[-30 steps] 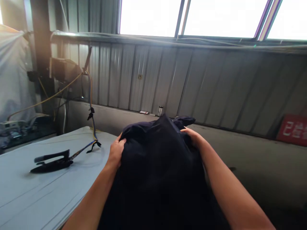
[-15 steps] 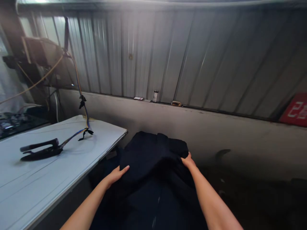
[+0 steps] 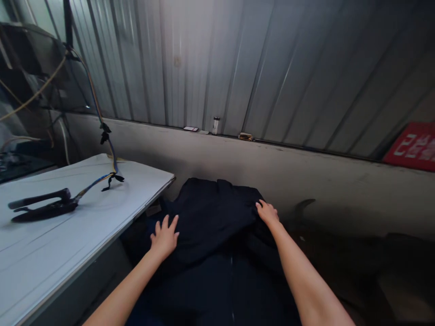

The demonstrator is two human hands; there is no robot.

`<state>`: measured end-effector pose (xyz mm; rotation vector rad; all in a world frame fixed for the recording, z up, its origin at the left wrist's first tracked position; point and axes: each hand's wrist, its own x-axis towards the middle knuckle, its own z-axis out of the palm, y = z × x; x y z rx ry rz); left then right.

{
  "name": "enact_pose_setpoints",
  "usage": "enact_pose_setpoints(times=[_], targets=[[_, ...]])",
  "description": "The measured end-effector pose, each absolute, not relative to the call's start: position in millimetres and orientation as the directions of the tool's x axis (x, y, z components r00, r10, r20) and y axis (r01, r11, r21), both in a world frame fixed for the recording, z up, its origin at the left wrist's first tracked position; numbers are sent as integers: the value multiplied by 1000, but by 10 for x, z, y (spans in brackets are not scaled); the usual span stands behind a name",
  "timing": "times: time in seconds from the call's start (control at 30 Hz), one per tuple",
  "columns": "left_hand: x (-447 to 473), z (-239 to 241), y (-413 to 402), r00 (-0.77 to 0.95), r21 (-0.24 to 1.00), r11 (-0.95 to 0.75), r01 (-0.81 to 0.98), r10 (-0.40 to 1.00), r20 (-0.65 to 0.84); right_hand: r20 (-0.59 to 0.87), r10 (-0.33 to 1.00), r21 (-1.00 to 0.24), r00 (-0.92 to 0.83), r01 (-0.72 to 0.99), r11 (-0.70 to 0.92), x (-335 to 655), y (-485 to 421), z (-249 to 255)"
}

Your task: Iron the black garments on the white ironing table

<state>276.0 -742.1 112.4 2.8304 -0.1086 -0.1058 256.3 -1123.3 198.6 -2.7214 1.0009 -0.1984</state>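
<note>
Navy garment (image 3: 210,217) heaped; left hand (image 3: 165,237) flat, grip open; right hand (image 3: 268,213) at its edge, grip unclear in shadow; unheld heap could slide down.

White table (image 3: 68,235) occupying the lower left, carrying a black iron (image 3: 41,209). Cable (image 3: 108,149) hanging down at upper left. Small bottle (image 3: 215,125) standing on concrete ledge (image 3: 306,167), centre. Red sign (image 3: 411,147) leaning at right edge.

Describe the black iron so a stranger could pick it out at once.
Start at the white table on the left. Near its far left edge lies the black iron, low and flat with a long handle. It alone trails a blue-and-yellow cord up toward the wall.
</note>
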Motion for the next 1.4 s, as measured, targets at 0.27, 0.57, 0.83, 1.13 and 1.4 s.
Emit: enact_pose_setpoints(times=[0.27, 0.57, 0.83, 1.13, 1.4], targets=[[2944, 1103, -7898, 948, 452, -834, -317, -273, 160, 384, -618, -264, 686, -560, -785, 2256, -11223, 2001], [3789, 1221, -8598, 969, 940, -336, -53, -246, -33, 155, -655, -191, 740, -628, -754, 2357, -10856, 1698], [4281, 1220, -9522, 870, 951, -107, 288, -386, -307, 379, -553, -178, 742, -528, -831, 2260, -10906, 1320], [4403, 1241, -9584, 834, 929, -125, 348, -411, -368, 523, -425, -229, 739, -358, -905, 2472, -11078, 1218], [4399, 1377, -9433, 889, 947, -272, 173, -371, -269, 630, -337, -201, 699, -272, -941, 2516, -11144, 1278]])
